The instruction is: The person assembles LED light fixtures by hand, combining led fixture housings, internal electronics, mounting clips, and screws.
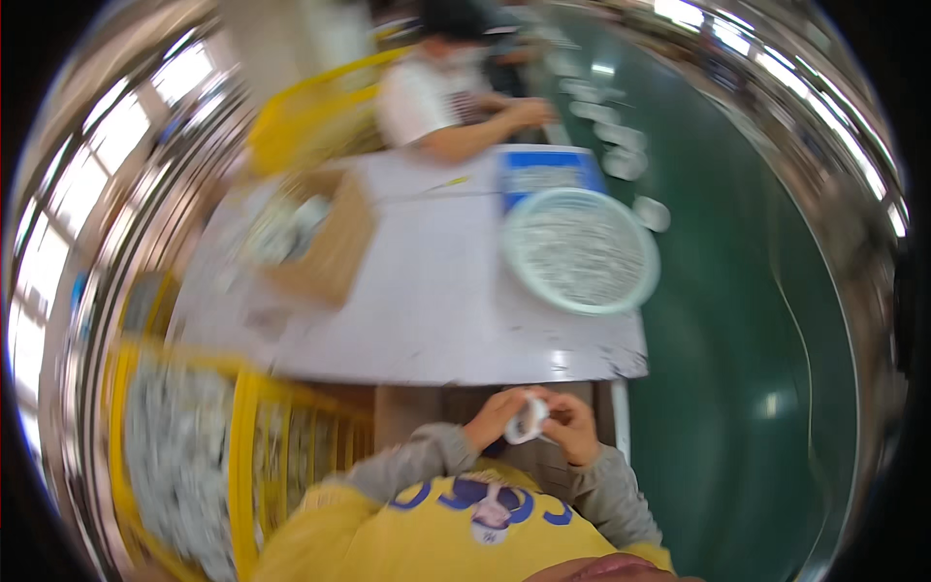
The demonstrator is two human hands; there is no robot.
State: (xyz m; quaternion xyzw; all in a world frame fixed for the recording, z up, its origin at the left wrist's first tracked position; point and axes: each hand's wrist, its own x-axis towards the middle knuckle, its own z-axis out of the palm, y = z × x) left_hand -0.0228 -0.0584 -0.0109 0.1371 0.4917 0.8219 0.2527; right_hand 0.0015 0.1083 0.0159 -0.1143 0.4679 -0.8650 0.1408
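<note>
Close in front of my chest, just off the table's near edge, both hands hold one small white round part (527, 421) with a darker middle. My left hand (495, 417) has its fingers closed on the part's left side. From the other side my right hand (574, 427) grips it, thumb and fingers bent round the rim. Motion blur hides the part's finer details, so its exact kind cannot be made out.
On the white table (436, 320) stand a pale green basin (514, 262) of small metallic-looking pieces, a blue tray (548, 158) and a cardboard box (339, 242). Yellow crates (242, 466) sit left. A green conveyor belt (727, 339) carries white round parts (652, 213). A co-worker (436, 102) works opposite.
</note>
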